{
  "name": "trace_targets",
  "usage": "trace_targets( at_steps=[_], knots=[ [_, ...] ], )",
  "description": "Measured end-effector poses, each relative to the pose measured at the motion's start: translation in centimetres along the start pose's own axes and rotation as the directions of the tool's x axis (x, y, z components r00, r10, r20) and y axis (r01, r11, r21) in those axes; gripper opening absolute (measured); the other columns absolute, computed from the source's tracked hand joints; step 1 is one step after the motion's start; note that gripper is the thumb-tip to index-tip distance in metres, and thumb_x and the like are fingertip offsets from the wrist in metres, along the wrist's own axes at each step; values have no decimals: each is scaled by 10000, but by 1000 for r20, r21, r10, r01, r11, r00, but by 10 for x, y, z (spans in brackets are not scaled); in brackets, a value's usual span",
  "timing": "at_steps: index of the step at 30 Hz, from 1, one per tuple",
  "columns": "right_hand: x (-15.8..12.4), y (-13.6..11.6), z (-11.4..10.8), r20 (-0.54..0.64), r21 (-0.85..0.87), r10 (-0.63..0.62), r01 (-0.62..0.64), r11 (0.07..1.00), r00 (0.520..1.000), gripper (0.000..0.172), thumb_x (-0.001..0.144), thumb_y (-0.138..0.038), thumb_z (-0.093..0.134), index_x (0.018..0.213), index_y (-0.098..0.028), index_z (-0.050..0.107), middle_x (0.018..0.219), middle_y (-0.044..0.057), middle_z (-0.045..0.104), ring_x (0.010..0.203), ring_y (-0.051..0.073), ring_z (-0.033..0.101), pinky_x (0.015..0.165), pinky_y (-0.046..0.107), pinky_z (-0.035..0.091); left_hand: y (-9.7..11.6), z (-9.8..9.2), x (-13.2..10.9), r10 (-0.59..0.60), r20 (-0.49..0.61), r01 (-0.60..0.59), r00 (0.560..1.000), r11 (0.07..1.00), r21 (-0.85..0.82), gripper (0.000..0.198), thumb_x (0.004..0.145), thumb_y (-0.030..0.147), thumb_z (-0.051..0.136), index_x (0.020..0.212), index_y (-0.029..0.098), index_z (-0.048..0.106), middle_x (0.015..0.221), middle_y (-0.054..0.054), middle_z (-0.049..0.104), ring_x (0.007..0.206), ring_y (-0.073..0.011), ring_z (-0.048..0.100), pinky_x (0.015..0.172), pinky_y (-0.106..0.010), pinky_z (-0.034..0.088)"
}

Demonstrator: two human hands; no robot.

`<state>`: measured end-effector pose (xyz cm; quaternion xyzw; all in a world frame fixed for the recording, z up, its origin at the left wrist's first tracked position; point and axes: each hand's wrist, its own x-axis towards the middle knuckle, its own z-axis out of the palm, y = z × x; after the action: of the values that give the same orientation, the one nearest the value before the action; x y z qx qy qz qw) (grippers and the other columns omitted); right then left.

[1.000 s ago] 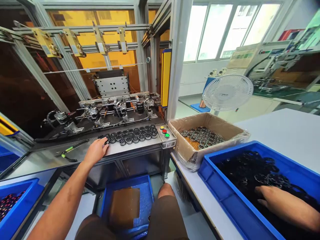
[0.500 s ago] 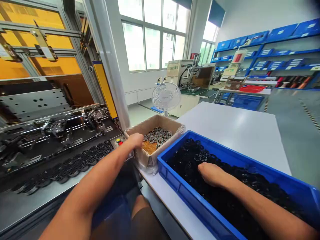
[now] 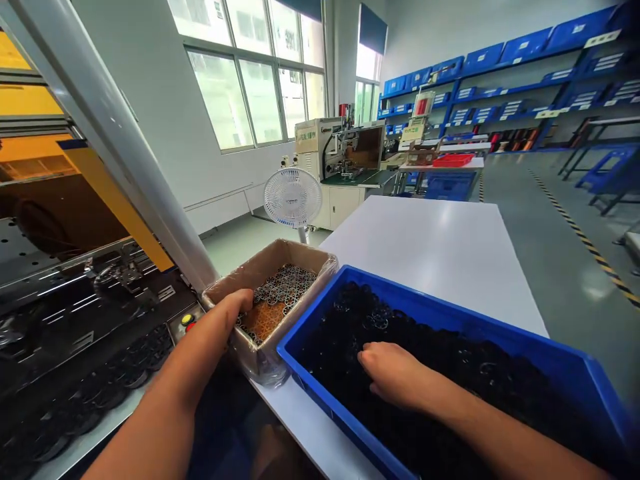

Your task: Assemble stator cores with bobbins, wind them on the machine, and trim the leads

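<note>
My left hand (image 3: 242, 304) reaches over the near left side of the plastic-lined cardboard box (image 3: 227, 287). Its fingers look curled and mostly face away, so what they hold is hidden. Inside the box lie metal-grey spoked rings (image 3: 287, 283) in a layer, beside an orange-brown patch (image 3: 266, 321). My right hand (image 3: 390, 370) is in the long blue bin (image 3: 430, 297), its fingers closed and bent down at the heap of black round parts (image 3: 425, 340). Whatever sits in those fingers cannot be made out against the dark heap.
Box and bin stand side by side on a white table (image 3: 420, 233). At left, a machine with a slanted grey post (image 3: 125, 153) has a row of black rings (image 3: 100, 380) along its ledge and a yellow button (image 3: 187, 319). A white fan (image 3: 293, 198) is behind the box.
The view has swung right, so the machine, box and bin appear further left. Both hands remain at their containers; the left is slightly further along the box's left wall.
</note>
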<state>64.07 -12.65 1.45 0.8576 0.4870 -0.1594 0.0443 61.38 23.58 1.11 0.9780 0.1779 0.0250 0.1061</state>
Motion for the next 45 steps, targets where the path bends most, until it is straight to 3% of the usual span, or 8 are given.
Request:
trace_targets(
  at_steps=[9,20,27,32,35,38,42,45],
  knots=[
    [-6,-11,-9,-41,103,-11,15,995,999,332,828,-301,739,1083,-102,664,1018,153,750,980,350,724,863,455,576,-21,16,18,-254,329,160,910,945,286,368,921,358,634,1235,170,596,1246,-99,621,1075,-248,638,887,-444,562],
    [-1,-7,-2,-104,93,-54,64,994,993,266,848,-282,713,1041,-102,683,1008,159,735,979,355,715,885,485,567,-8,5,11,-304,138,316,943,946,-75,372,929,358,622,1253,180,586,1269,-107,610,1084,-242,633,897,-449,558],
    [3,-5,12,-233,75,-92,113,991,968,269,784,-115,722,1050,-109,682,1085,150,687,999,310,703,905,451,580,19,-31,-19,-386,-74,272,919,760,-590,366,930,353,619,1246,172,588,1270,-107,610,1089,-245,629,906,-463,554],
    [3,-13,26,-596,73,-211,314,947,775,300,849,-120,673,1146,-143,637,1090,111,641,893,221,698,815,370,607,48,-19,-124,-303,-132,19,944,448,-894,336,923,367,631,1175,147,601,1144,-96,674,985,-211,674,852,-416,575],
    [-9,-35,26,-776,27,-279,472,881,566,288,918,-222,635,1202,-177,613,1110,110,603,875,198,681,761,329,600,71,2,-210,-220,-138,-79,966,258,-963,490,701,428,849,1037,146,632,991,-93,729,896,-200,698,827,-354,568],
    [-36,-64,21,-833,10,-334,617,787,440,318,920,-222,644,1233,-185,598,1081,104,596,921,191,663,768,286,588,95,13,-272,-174,-157,-135,972,132,-982,696,455,364,975,1061,175,691,971,-59,708,802,-142,662,746,-256,538],
    [-71,-99,12,-853,27,-384,764,645,354,341,876,-181,700,1195,-157,585,1043,105,622,947,191,645,815,288,577,112,12,-309,-137,-221,-229,966,-48,-972,485,458,179,965,906,206,780,1003,-31,665,770,-100,631,695,-200,514],
    [-80,-110,10,-876,9,-382,802,597,294,361,869,-180,704,1206,-163,575,1032,101,622,935,191,633,801,308,575,117,8,-314,-69,-114,-122,991,-123,-985,502,498,148,944,968,211,778,1094,-72,715,796,-152,685,719,-253,561]
  ],
)
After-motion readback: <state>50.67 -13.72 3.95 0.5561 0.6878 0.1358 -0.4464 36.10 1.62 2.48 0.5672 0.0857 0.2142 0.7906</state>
